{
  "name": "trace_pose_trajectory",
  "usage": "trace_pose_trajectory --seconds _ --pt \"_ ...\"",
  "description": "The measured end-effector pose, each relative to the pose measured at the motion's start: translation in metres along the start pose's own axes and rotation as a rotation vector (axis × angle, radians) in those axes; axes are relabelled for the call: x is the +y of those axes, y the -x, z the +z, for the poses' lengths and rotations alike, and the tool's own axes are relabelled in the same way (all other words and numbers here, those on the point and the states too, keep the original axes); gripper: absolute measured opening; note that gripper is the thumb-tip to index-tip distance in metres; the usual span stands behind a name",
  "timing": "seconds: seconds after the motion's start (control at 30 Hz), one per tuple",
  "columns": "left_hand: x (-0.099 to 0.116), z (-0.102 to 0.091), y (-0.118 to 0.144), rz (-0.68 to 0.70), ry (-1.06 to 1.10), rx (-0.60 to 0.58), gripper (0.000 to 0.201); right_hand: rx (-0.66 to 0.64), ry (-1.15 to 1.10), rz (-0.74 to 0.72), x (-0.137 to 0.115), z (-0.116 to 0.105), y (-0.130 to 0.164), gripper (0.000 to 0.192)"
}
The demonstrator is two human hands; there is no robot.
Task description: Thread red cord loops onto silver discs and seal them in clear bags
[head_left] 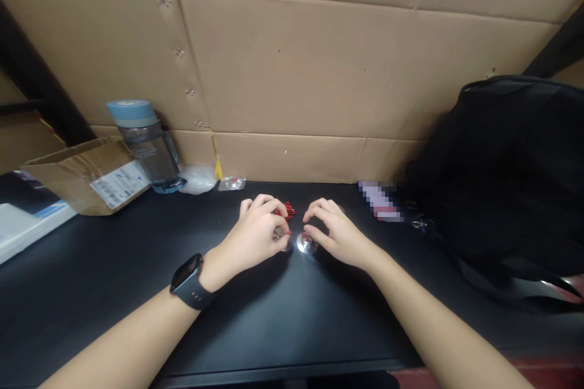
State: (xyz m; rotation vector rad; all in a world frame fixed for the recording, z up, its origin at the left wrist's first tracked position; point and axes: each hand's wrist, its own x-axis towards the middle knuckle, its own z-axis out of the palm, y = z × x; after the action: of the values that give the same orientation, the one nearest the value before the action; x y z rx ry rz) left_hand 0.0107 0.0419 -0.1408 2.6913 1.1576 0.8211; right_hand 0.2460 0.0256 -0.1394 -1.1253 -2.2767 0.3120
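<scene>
Silver metal shines from a small round disc with a red mark on top (307, 242), lying on the black surface (292, 322). The right hand (335, 228) looks slightly nearer to it: its bent fingers and thumb arch just beyond the disc, tips a little apart and pinching nothing that shows; whether the thumb touches the rim cannot be told. From those fingertips the disc lies toward the person; being round, it shows no long axis. Just left of the disc, the left hand (264, 228) curls over a partly hidden metal piece (277, 233); whether its fingers grip this cannot be told. Beyond the disc and slightly left lies a bundle of looped red cord (288, 211).
</scene>
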Motion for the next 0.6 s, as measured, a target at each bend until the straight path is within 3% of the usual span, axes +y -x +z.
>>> trace_pose_trajectory --seconds 0.23,0.6 --pt "0.001 -0.006 0.004 0.028 -0.121 -0.086 0.006 -0.151 0.061 0.017 0.01 0.007 0.004 0.014" --pt "0.001 -0.013 0.007 0.099 -0.208 -0.085 0.017 -0.143 0.147 -0.026 0.008 0.009 0.004 0.008"
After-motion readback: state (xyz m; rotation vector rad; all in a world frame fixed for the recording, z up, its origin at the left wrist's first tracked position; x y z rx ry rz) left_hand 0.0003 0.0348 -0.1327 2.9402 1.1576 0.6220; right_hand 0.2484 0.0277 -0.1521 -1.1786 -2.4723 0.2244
